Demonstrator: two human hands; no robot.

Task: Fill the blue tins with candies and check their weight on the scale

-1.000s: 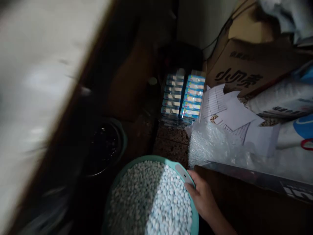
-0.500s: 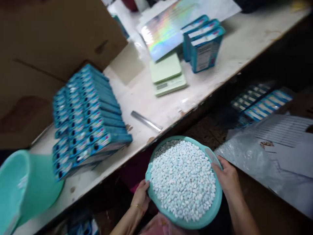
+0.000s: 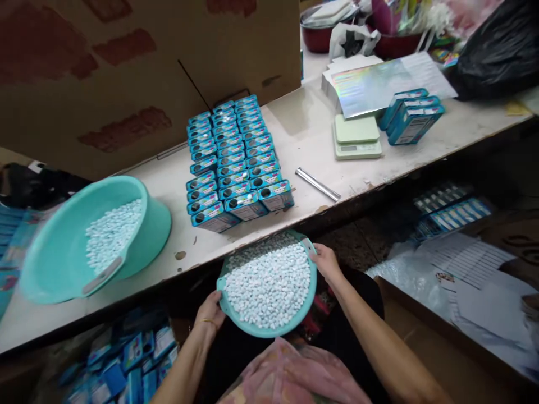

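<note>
A round turquoise basin (image 3: 269,332) full of small white and pale blue pellets (image 3: 269,289) is held over my lap, its far part under the table edge. My left hand (image 3: 210,310) grips its left rim, with the fingers hidden beneath. On the upper right, my right hand (image 3: 326,262) is closed on the basin's grey-marked handle. Beyond the basin, rows of small blue boxes (image 3: 236,168) with dark round holes on top stand on the table. A shiny metal strip (image 3: 317,184) lies right of these boxes.
A larger turquoise tub (image 3: 158,230), tilted and partly filled with pellets, rests on the table (image 3: 290,129) at left. A big cardboard carton (image 3: 168,67) stands behind. A pale green scale (image 3: 357,137) and three blue boxes (image 3: 415,120) are at right. Below are more boxes (image 3: 126,365) and papers (image 3: 484,280).
The view has swung left and levelled, showing more of the tub and its pellets. In the picture the basin sits further left, now partly under the table edge. Both hands keep their hold.
</note>
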